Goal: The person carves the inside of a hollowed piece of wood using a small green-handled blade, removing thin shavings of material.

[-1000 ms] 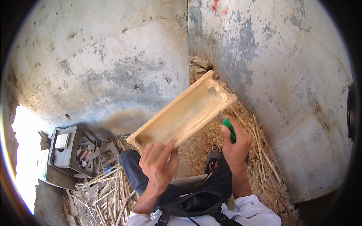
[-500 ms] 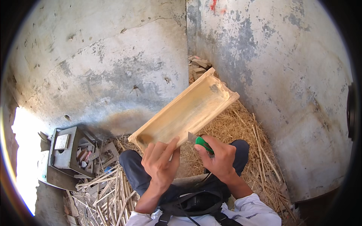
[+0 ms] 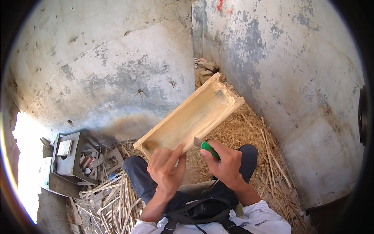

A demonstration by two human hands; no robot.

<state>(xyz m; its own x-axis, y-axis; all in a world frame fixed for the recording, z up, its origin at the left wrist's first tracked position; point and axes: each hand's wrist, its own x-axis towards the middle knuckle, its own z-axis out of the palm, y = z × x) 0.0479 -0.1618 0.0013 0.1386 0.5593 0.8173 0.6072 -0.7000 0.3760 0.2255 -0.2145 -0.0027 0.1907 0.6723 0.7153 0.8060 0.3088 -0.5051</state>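
Observation:
A pale half of a split bamboo stem [image 3: 187, 115], hollow like a trough and closed off at both ends, lies slanted before me, its far end up to the right. My left hand [image 3: 166, 167] grips its lower near edge, fingers bent over the rim. A green-handled utility knife [image 3: 210, 150] is in my right hand [image 3: 226, 162], which is closed round the handle. The knife's short grey blade points up and left, right at the bamboo's near long edge; whether it touches cannot be made out. The bamboo's underside is hidden.
My knees [image 3: 135, 171] are on either side. Straw and shavings [image 3: 237, 126] cover the floor, with split sticks [image 3: 120, 202] at the left. A worn grey wooden box [image 3: 72, 154] stands far left. Bricks [image 3: 206, 68] fill the corner between two peeling walls [image 3: 128, 70].
The bamboo's far right end has dipped slightly and shifted a little left. Both hands keep nearly the same place and grip.

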